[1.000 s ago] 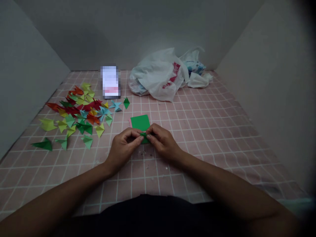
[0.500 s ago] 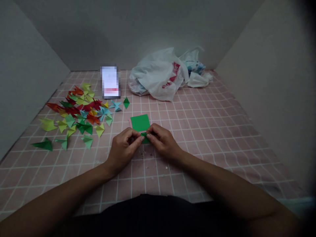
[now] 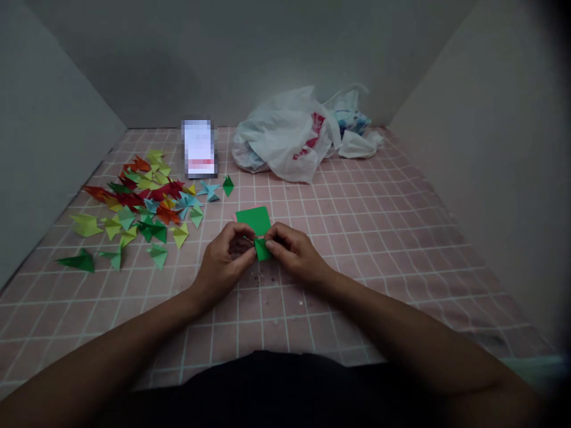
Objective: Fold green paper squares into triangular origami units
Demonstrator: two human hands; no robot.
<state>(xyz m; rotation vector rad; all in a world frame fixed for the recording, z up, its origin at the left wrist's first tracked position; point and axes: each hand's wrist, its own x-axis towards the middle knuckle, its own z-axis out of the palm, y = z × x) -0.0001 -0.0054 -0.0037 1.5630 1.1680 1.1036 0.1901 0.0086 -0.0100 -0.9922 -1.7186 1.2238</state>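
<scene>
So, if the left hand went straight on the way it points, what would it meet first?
Probably the small green folded paper, right in front of the left hand; beyond it comes the right hand, pinching that paper. Whether the left hand touches the paper is hard to tell.

- Across the surface runs a pink cloth (image 3: 379,238), ruled in white squares, rippling along its right edge.
- At its far edge, towards the far left corner, a phone (image 3: 198,148) glows – screen blurred out!
- Mid far edge, here's a slumped white plastic bag (image 3: 276,139) – red print showing.
- Near the far right corner: a blue-patterned bundle (image 3: 354,122), a crumpled white piece (image 3: 358,145) before it.
- Behind, a plain grey wall (image 3: 223,59).
</scene>
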